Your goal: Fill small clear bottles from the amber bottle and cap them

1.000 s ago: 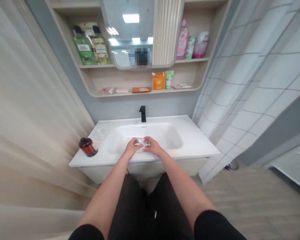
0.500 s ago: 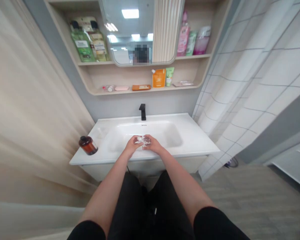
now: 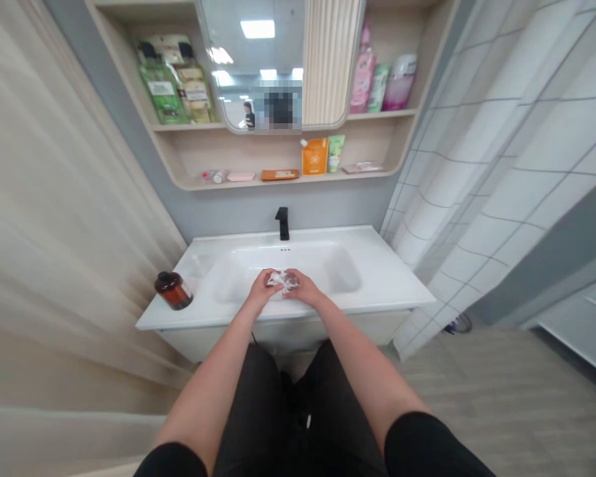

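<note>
Centrally, a crumpled clear item (image 3: 284, 281) is pinched between the left hand (image 3: 262, 287) and the right hand (image 3: 304, 287), over the washbasin (image 3: 335, 268).
They curl around its opposite sides; it is too small to identify. Beyond the grip stands a black faucet (image 3: 283, 224), well left of the grip a brown bottle (image 3: 173, 290), and higher up an orange pouch (image 3: 314, 158) beside a green tube (image 3: 334, 154).

Handheld item (image 3: 284, 282) before faucet (image 3: 284, 225), bottle (image 3: 173, 291) left.

I am finding myself in a bathroom setting: a black tap (image 3: 284, 225) is standing behind a white sink (image 3: 322, 265), a mirror (image 3: 258, 56) is hanging above, and toiletry bottles (image 3: 163, 98) are lining a shelf (image 3: 191, 126).
</note>
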### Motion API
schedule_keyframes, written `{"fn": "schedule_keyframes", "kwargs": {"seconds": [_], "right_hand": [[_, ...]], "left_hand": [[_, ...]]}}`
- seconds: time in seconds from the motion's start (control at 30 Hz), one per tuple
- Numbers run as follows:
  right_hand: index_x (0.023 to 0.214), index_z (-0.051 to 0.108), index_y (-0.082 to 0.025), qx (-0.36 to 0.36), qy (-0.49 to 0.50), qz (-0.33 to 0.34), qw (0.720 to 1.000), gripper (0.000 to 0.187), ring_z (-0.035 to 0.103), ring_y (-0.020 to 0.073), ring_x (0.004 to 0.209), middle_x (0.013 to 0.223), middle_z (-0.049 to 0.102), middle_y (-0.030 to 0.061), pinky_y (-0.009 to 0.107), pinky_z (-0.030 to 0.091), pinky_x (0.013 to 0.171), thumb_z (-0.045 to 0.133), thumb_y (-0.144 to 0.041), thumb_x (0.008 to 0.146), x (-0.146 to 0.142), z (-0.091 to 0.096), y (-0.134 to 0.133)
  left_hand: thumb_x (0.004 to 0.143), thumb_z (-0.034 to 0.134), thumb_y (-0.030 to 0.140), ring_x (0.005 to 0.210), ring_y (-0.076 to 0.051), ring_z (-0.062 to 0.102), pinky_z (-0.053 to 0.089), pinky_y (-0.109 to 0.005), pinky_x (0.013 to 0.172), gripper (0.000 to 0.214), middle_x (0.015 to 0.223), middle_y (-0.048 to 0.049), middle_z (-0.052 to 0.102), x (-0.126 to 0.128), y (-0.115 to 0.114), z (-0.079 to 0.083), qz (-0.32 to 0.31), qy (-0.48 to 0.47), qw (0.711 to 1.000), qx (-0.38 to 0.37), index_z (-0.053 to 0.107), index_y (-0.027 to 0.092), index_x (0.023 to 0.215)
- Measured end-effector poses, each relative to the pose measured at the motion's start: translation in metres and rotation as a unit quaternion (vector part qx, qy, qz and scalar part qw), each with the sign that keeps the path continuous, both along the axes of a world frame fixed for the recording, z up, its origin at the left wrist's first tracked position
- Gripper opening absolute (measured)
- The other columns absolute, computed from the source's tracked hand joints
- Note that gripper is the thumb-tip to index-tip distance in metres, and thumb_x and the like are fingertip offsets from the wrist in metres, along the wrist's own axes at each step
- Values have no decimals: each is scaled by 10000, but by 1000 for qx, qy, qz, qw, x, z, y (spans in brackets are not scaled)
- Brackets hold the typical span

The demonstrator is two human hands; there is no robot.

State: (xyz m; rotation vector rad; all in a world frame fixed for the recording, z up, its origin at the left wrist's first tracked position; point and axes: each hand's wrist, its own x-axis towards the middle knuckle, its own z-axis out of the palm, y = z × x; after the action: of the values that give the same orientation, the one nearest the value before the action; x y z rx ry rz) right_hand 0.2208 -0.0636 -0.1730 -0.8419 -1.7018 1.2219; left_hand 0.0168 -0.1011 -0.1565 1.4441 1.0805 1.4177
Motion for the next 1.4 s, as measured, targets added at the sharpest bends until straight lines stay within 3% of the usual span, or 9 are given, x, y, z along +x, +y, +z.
{"fn": "schedule_keyframes", "kwargs": {"seconds": [0.17, 0.33, 0.53, 0.7, 0.8, 0.9, 1.0, 1.13, 1.4], "right_hand": [[1346, 660, -283, -6, 10, 11, 1000, 891, 677, 238, 1042, 1250, 698, 75, 401, 604, 894, 1020, -333, 533, -1, 1, -3], [1380, 662, -295, 17, -12, 14, 1000, 902, 665, 252, 1077, 1265, 697, 82, 369, 588, 839, 1016, -344, 552, -1, 3, -5], [1415, 659, -299, 45, -27, 8, 999, 931, 659, 254, 1092, 1298, 689, 89, 368, 571, 832, 1016, -331, 556, -1, 4, -5], [1367, 673, -300, 35, -23, -7, 999, 885, 650, 247, 1083, 1266, 684, 77, 360, 572, 823, 1007, -328, 548, 0, 6, -7], [1324, 666, -300, 20, -14, -20, 1000, 850, 649, 239, 1062, 1206, 683, 56, 353, 570, 817, 1000, -361, 544, 2, 7, -6], [1276, 648, -298, 2, 7, -43, 999, 829, 650, 237, 1033, 1161, 678, 39, 369, 574, 832, 1001, -392, 531, 3, 6, -4], [1239, 639, -298, -17, 20, -50, 998, 810, 666, 253, 1041, 1142, 675, 33, 406, 583, 874, 1005, -404, 524, 3, 3, -1], [1236, 632, -299, -42, 16, -52, 998, 830, 692, 273, 1062, 1139, 678, 28, 443, 589, 930, 1006, -401, 503, 2, 0, 1], [1233, 631, -301, -46, 18, -55, 997, 829, 698, 283, 1069, 1139, 685, 30, 454, 608, 912, 1005, -432, 505, 2, 1, -2]], "left_hand": [[819, 828, 383, 1143, -267, 707, 520, -428, 1047, 375, 1170, -88, 769, -4, -5, 3, 66, 64, 995, 47, 723, 239, 1149], [818, 824, 323, 934, -231, 690, 540, -387, 929, 431, 1089, -58, 781, -14, -13, 21, 99, 182, 976, 68, 759, 249, 1238], [960, 717, 412, 799, -217, 645, 486, -330, 808, 204, 893, -57, 729, -13, -24, 42, 141, 370, 914, 84, 742, 210, 975], [1031, 589, 520, 697, -212, 606, 424, -306, 711, 331, 716, -13, 631, -20, -27, 55, 257, 351, 900, 25, 669, 226, 902], [1013, 574, 518, 718, -202, 609, 448, -301, 719, 312, 767, -10, 659, -46, -38, 51, 285, 289, 914, 26, 674, 225, 982], [947, 632, 548, 717, -202, 630, 493, -300, 720, 349, 780, -6, 677, -92, -64, 33, 331, 231, 915, -17, 668, 214, 1043], [888, 682, 600, 765, -226, 687, 543, -325, 752, 420, 800, -21, 707, -147, -97, 14, 413, 216, 881, -83, 655, 207, 1035], [832, 729, 657, 879, -275, 732, 566, -385, 856, 461, 893, -51, 760, -200, -127, 6, 468, 312, 819, -115, 676, 224, 982], [913, 614, 657, 925, -355, 714, 538, -431, 849, 501, 953, -156, 776, -209, -122, 4, 456, 465, 752, -107, 770, 193, 1018]]}}
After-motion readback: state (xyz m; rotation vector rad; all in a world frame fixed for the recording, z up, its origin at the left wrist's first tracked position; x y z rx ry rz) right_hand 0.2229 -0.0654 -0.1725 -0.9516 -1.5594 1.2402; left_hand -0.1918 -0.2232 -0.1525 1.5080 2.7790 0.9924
